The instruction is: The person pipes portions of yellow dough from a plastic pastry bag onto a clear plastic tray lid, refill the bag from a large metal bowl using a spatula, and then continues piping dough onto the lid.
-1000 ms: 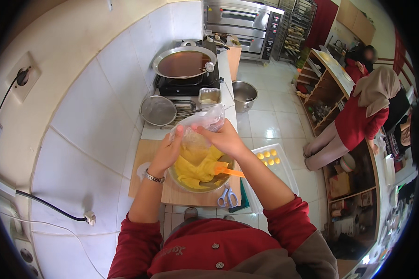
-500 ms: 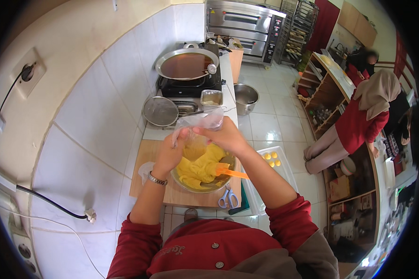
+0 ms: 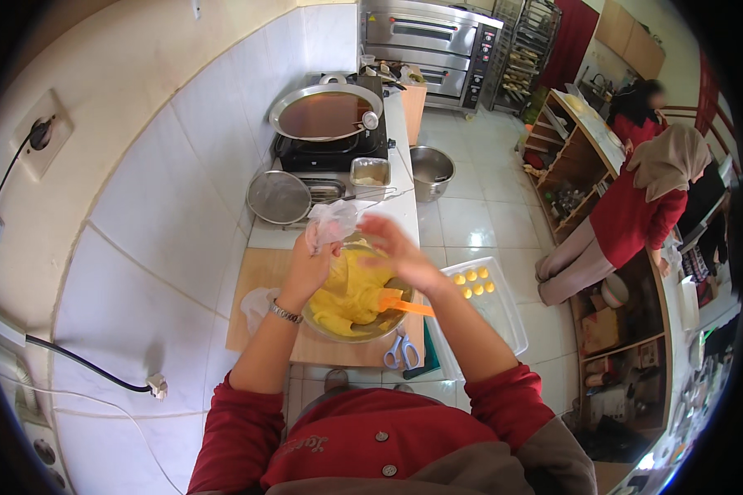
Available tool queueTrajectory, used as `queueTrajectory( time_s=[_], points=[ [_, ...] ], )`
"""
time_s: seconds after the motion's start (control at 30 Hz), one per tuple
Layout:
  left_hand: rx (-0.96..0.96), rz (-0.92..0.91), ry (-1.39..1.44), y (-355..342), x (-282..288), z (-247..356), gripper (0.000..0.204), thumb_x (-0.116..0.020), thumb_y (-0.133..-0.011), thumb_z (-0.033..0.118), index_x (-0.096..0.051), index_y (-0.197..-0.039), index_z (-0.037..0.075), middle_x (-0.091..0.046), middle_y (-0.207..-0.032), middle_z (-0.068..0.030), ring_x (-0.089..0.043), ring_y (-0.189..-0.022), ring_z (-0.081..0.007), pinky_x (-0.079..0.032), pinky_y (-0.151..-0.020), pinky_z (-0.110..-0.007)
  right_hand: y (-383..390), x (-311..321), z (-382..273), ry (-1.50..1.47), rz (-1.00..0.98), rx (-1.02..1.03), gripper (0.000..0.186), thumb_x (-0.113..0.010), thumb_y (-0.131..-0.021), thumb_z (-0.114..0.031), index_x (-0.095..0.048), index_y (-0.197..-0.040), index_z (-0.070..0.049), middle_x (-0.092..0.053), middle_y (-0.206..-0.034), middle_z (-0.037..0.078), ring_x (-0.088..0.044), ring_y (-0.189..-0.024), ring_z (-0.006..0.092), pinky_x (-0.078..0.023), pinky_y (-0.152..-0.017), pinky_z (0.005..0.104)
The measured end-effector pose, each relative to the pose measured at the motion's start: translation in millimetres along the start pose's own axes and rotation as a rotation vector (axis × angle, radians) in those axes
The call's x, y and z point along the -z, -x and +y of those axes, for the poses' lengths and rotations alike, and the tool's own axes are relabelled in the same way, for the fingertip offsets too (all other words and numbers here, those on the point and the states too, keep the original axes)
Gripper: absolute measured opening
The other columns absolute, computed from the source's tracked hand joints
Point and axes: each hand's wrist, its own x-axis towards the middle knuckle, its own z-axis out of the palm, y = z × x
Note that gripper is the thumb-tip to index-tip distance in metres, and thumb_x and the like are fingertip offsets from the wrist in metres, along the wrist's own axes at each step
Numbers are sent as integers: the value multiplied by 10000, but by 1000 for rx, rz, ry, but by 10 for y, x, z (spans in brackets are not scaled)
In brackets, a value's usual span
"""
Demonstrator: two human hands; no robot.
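Note:
My left hand (image 3: 309, 266) is closed on a clear plastic bag (image 3: 333, 221), whose crumpled upper part folds over the fingers. My right hand (image 3: 395, 252), a little blurred, is off the bag with its fingers apart and nothing in them. Below both hands stands a metal bowl (image 3: 348, 337) holding a soft yellow dough (image 3: 347, 289). An orange spatula (image 3: 408, 307) leans in the dough, its handle jutting over the right rim. Scissors with light blue handles (image 3: 402, 353) lie beside the bowl on a wooden board (image 3: 260, 262).
Right of the board, a white plastic tray (image 3: 504, 318) holds several yellow balls. Beyond the board are a round sieve (image 3: 279, 197), a small metal tin (image 3: 370, 172) and a wide pan of brown liquid (image 3: 326, 114) on a stove. A steel pot (image 3: 431, 173) is on the floor; two people stand at right.
My right hand has let go of the bag and moved away to the right. The bag, less spread out, stays in my left hand. More of the tray's yellow balls show.

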Motion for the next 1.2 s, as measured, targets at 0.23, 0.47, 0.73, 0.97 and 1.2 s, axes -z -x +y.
queueTrajectory(
  time_s=[0.23,0.47,0.73,0.97,1.2],
  points=[
    [-221,-250,-263,-63,19,69,268,-467,-796,40,-517,-1059,19,-518,-1059,-93,-493,-1006,-171,-362,-873,-309,82,-399,127,86,-102,-16,619,-728,-698,-263,-449,-1202,-37,-511,-1155,83,-471,-1079,175,-369,-912,304],
    [-353,-552,-687,-168,78,227,275,-482,-770,111,-539,-1032,50,-466,-1183,-69,-334,-1137,-222,-175,-924,-386,39,-360,57,-268,-73,-76,374,-596,-819,-169,-492,-1142,-10,-566,-1062,73,-520,-993,147,-404,-850,278],
    [-550,-285,-857,-238,-31,254,265,-407,-882,192,-639,-886,64,-559,-1041,-107,-396,-1043,-248,-195,-856,-440,-49,-404,176,731,-86,368,280,-406,-867,-171,-503,-1077,-14,-535,-1031,175,-506,-993,338,-383,-871,395],
    [-552,-446,-990,-117,-66,271,164,-494,-808,121,-603,-890,30,-552,-964,-111,-421,-1012,-275,-222,-891,-425,3,-580,285,292,4,422,242,-484,-822,-134,-522,-1029,-16,-541,-1041,136,-523,-953,266,-407,-815,343],
    [-358,-178,-636,10,394,900,215,-564,-829,240,-589,-855,27,-567,-907,-106,-516,-870,-244,-411,-739,-328,-88,-559,436,-60,452,52,333,-490,-899,-278,-568,-757,12,-556,-646,55,-545,-636,162,-435,-655,263]
  ],
)
